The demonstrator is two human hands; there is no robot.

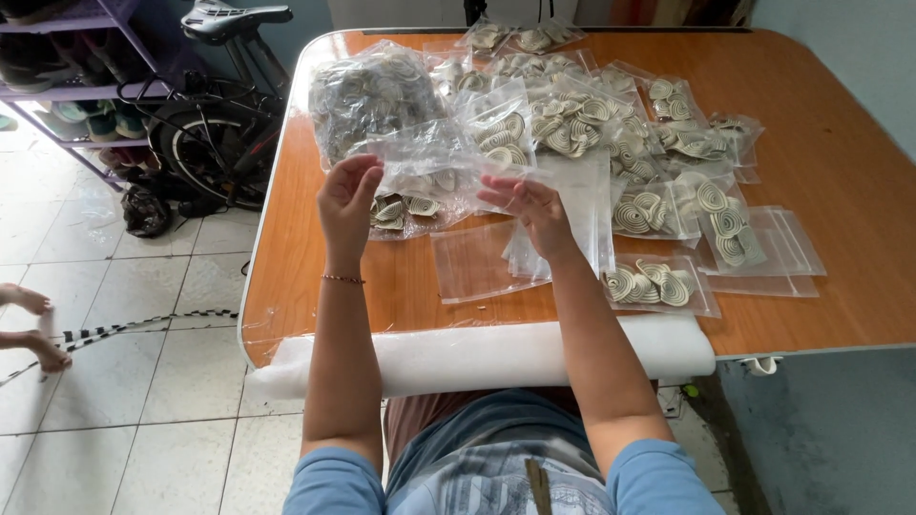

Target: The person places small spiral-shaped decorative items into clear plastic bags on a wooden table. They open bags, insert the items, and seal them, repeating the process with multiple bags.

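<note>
My left hand and my right hand are raised over the wooden table. Between them they hold a clear plastic bag by its two sides, fingers pinching the film. A few coiled cream spirals show low in or behind the bag; I cannot tell which. Under my right hand lies a stack of empty clear bags. Further back and to the right lie several filled bags of coiled spirals.
A large clear bag of coils sits at the table's far left. A white roll lies along the near edge. A bicycle and a shoe rack stand left of the table. Another person's feet show at the left edge.
</note>
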